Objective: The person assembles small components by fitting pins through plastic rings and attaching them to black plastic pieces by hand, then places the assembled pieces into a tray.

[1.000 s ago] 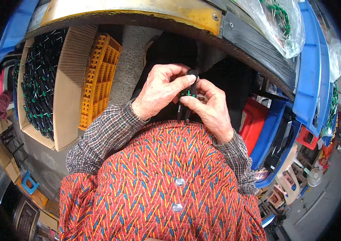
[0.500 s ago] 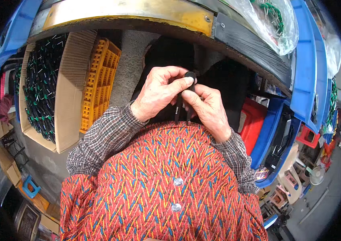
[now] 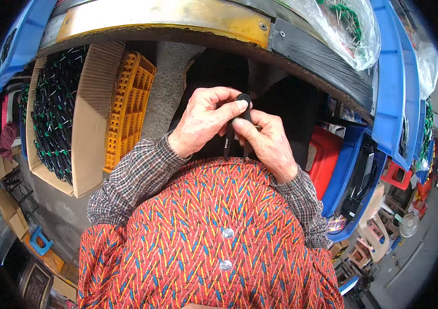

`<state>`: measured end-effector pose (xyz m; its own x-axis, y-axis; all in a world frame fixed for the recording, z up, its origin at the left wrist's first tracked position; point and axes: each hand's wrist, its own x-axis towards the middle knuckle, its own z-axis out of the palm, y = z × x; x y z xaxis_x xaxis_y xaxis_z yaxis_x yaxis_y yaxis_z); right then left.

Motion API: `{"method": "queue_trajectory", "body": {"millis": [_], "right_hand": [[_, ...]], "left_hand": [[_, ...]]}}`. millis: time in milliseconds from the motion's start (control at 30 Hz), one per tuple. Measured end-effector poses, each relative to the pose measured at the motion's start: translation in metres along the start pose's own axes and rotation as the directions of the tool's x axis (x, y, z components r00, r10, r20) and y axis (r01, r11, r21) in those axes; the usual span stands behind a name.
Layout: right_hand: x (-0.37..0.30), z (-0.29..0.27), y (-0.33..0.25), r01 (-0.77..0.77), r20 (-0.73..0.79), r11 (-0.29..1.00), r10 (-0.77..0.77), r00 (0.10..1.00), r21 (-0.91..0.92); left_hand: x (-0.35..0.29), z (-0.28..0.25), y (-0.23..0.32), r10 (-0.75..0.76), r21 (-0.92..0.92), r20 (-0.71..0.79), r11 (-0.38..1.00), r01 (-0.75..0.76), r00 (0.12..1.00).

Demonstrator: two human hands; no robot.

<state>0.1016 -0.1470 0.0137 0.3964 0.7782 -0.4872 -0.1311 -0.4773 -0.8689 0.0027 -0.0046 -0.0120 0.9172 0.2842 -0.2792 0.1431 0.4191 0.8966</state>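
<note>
Both hands meet over my lap, just below the bench edge. My left hand (image 3: 203, 118) pinches a narrow black strap (image 3: 228, 142) between thumb and forefinger. Small pale lettering runs along the piece of strap hanging beneath the fingers. At its upper end a round black part (image 3: 244, 97) sticks out beyond my left thumb. My right hand (image 3: 268, 141) is closed on the same strap from the other side, thumb bent over it. A thin light-coloured bit shows by the right fingers, too small to name. The hands hide the strap's middle.
A cardboard box (image 3: 93, 118) of black pieces with green ends stands at the left, beside a yellow plastic crate (image 3: 129, 110). The bench edge (image 3: 167, 19) crosses ahead. Blue bins (image 3: 345, 177), a red stool (image 3: 324, 154) and a clear plastic bag (image 3: 366, 49) are at the right.
My right thumb and fingers have shifted slightly on the strap. The left hand keeps its pinch in nearly the same place.
</note>
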Motion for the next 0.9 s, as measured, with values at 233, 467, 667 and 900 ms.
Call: {"method": "queue_trajectory", "body": {"millis": [233,467,667,900], "right_hand": [[-0.002,0.008,-0.007,0.1,-0.099,0.984,-0.086,0.991,0.149],[-0.004,0.011,-0.017,0.116,-0.115,0.977,-0.096,0.989,0.181],[0.0,-0.003,0.0,-0.074,0.02,0.996,0.073,0.997,0.053],[0.001,-0.001,0.004,-0.012,-0.089,0.997,0.02,0.996,0.082]], "left_hand": [[0.0,0.002,-0.001,0.002,0.006,0.003,1.0,-0.002,1.0],[-0.001,0.0,0.0,-0.007,0.003,0.009,1.0,0.007,1.0],[0.001,-0.001,0.0,-0.03,-0.018,0.021,0.999,0.03,0.999],[0.001,-0.001,-0.001,-0.006,0.003,0.014,1.0,0.006,1.0]]}}
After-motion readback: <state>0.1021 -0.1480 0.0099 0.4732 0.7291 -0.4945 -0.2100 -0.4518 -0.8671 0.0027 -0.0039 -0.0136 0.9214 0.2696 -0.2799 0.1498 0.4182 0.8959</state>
